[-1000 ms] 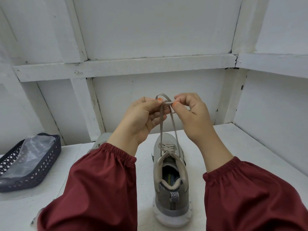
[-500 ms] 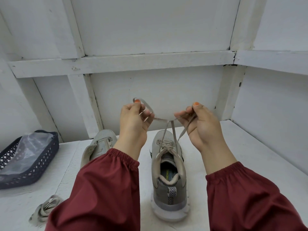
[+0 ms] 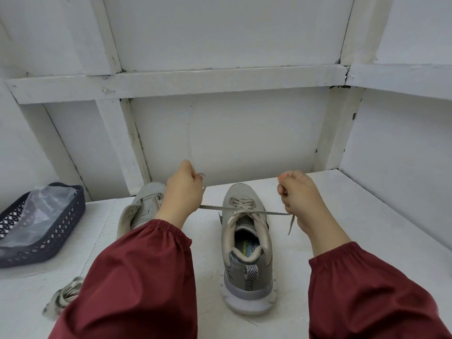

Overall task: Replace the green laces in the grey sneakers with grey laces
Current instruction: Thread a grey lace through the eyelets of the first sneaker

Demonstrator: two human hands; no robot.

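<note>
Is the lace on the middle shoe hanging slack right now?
No, the left hand and right hand each grip an end, holding the lace taut sideways across the shoe.

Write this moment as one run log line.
left hand: grips grey lace | right hand: grips grey lace | grey lace: taut across sneaker

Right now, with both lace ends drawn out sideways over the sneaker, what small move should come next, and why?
Probably fold one end into a loop for the bow. The grey lace runs taut between the left hand and right hand, and its crossing sits low at the top eyelets of the sneaker, so the first knot looks snug.
</note>
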